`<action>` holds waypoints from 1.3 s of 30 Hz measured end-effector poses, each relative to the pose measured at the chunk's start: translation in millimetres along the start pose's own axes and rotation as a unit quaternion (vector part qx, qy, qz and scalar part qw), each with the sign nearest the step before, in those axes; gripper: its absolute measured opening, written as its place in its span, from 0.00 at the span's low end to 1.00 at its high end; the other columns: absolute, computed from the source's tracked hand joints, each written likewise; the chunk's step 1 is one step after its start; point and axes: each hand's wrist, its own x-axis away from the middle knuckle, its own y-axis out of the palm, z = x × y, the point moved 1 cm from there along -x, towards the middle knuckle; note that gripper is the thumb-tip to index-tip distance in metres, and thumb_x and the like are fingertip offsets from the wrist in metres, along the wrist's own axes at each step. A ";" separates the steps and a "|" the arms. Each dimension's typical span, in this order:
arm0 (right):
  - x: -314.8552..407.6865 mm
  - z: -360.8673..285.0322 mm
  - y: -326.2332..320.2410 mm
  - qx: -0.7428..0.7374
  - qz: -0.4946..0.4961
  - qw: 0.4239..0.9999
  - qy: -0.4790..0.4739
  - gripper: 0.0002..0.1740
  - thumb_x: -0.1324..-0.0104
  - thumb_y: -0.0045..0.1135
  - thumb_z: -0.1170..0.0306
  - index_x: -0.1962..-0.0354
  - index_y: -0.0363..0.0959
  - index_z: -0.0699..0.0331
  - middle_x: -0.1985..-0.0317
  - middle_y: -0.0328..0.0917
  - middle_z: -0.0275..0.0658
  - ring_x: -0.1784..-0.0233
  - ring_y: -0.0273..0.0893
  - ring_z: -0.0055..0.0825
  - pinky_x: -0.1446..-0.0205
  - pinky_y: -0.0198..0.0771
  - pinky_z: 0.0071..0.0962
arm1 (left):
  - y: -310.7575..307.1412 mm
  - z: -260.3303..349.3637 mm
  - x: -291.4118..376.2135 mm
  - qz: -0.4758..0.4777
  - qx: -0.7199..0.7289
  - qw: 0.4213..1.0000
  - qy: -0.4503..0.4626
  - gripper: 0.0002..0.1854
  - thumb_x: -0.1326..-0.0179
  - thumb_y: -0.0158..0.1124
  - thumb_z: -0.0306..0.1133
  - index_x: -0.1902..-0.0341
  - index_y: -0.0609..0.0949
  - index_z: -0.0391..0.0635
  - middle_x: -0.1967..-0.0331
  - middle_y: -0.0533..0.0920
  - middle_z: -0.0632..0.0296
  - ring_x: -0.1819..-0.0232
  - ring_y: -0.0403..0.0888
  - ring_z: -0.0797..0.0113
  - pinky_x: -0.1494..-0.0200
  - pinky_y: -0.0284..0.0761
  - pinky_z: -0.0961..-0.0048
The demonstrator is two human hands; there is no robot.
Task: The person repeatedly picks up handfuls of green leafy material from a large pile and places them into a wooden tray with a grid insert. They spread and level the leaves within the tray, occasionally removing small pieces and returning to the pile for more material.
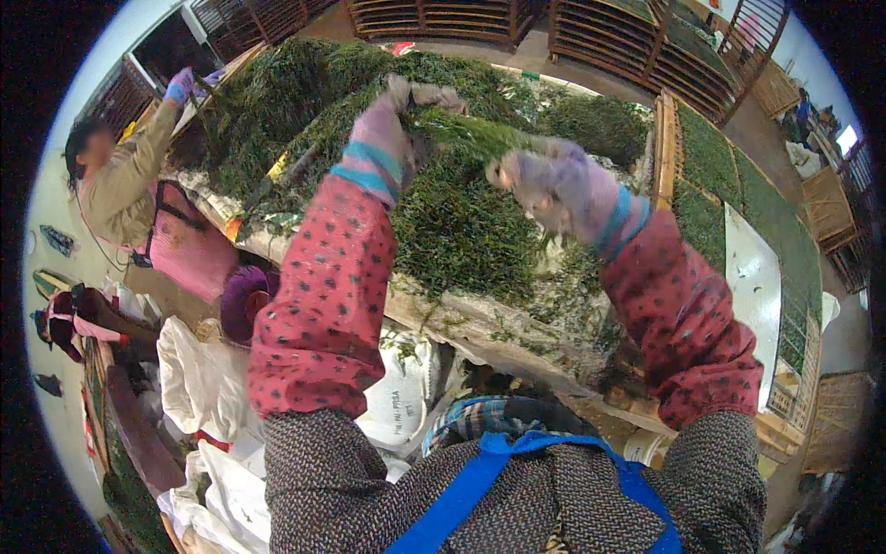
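Note:
A big heap of dark green stringy plant material (464, 228), possibly seaweed, covers the work table in front of me. Both hands wear knitted gloves with blue-striped cuffs, and red dotted sleeve covers. My left hand (398, 114) is raised over the heap at its middle. My right hand (540, 176) is to the right and nearer to me, with its fingers bent. A loose, brighter green tuft (477, 131) stretches between the two hands, blurred by motion. Its ends meet both gloves, but blur hides how firmly each hand grips it.
A co-worker (118, 187) in a pink apron reaches over the heap at left. White woven sacks (201, 374) lie at lower left. At right stand green-covered frames (713, 159) and a white board (751, 277). Slatted wooden racks (443, 21) line the back.

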 end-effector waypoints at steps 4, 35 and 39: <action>-27.0 -27.9 -11.7 0.057 -0.012 0.996 0.064 0.17 0.36 0.53 0.51 0.67 0.71 0.57 0.84 0.61 0.20 0.89 0.53 0.08 0.88 0.45 0.12 | -11.4 -70.8 3.6 0.047 0.178 0.972 -0.145 0.35 0.34 0.33 0.64 0.56 0.76 0.44 0.59 0.81 0.52 0.59 0.80 0.53 0.56 0.77 0.49; 14.9 -7.6 -56.8 0.047 0.017 0.992 0.113 0.17 0.35 0.54 0.50 0.69 0.72 0.54 0.84 0.62 0.19 0.89 0.50 0.06 0.88 0.46 0.12 | 17.7 -24.2 85.6 0.165 -0.018 0.973 0.159 0.10 0.35 0.56 0.34 0.64 0.80 0.40 0.80 0.77 0.65 0.82 0.71 0.74 0.79 0.68 0.77; 40.2 -14.8 -46.4 0.039 0.063 0.988 0.136 0.16 0.34 0.53 0.53 0.68 0.73 0.58 0.85 0.63 0.20 0.91 0.53 0.06 0.90 0.46 0.10 | 81.2 -66.3 121.8 0.036 0.123 0.991 0.030 0.19 0.31 0.45 0.42 0.58 0.77 0.37 0.82 0.72 0.65 0.82 0.68 0.71 0.78 0.65 0.75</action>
